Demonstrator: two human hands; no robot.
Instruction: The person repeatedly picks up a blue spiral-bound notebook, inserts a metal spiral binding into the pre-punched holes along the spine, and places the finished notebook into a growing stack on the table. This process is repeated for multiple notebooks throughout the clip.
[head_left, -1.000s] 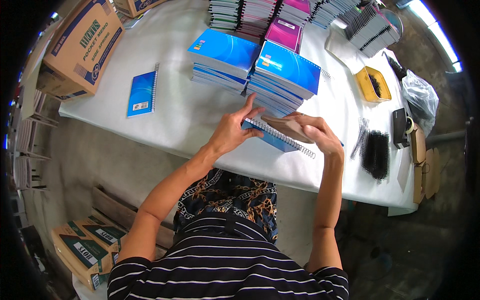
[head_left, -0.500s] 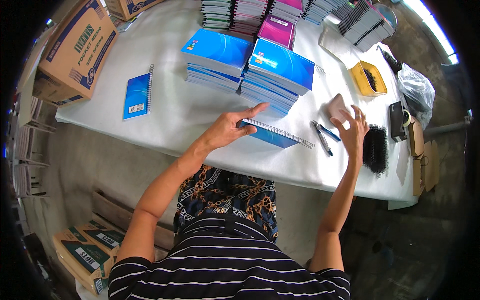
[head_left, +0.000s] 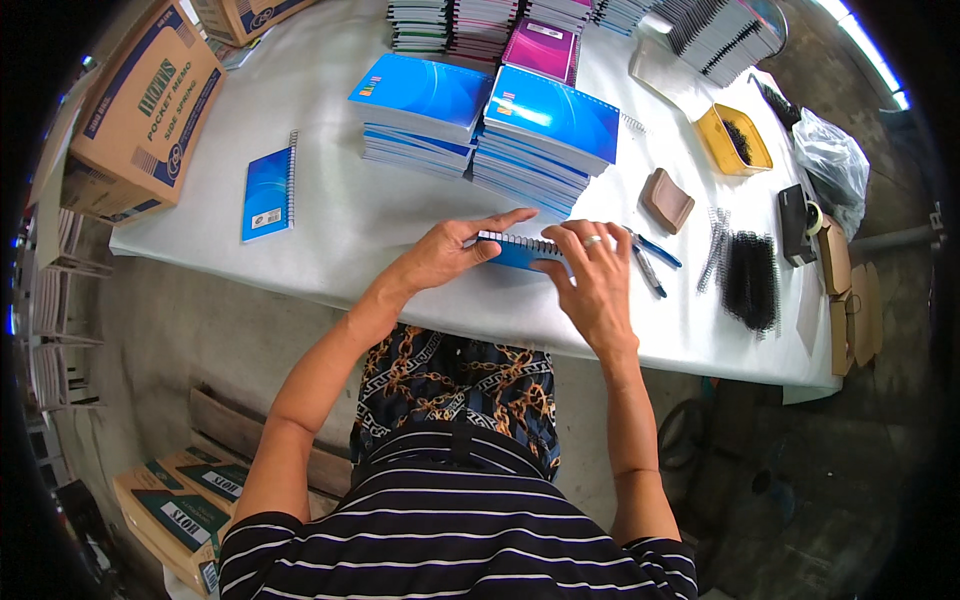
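A small blue notebook (head_left: 515, 257) is between the two hands, just over the near side of the white table (head_left: 340, 225). It is tipped up on its side, with its wire coil (head_left: 520, 240) along the top. The left hand (head_left: 440, 254) has the notebook's 9 o'clock end. Its thumb is on the near side and its pointer finger sticks out along the far side, so these fingers are gripping the notebook. The right hand (head_left: 597, 275) has the 3 o'clock end. Its fingers bend over the coil and its thumb is on the near side, so they grip it too. The fingertips on the far side are hidden.

Now count from the notebook in the hands. Two piles of blue notebooks (head_left: 550, 115) sit at 11 and 12 o'clock, with a pink notebook (head_left: 541, 50) behind them. One more blue book (head_left: 268, 195) lies flat between 9 and 10. A big cardboard box (head_left: 150, 115) is at 10. A brown block (head_left: 667, 200) is between 2 and 3, and a yellow tub (head_left: 712, 145) is farther off at 2. A tool with blue handles (head_left: 657, 250) lies at 3, just beside the right hand. Past it is a bunch of black coils (head_left: 750, 285).
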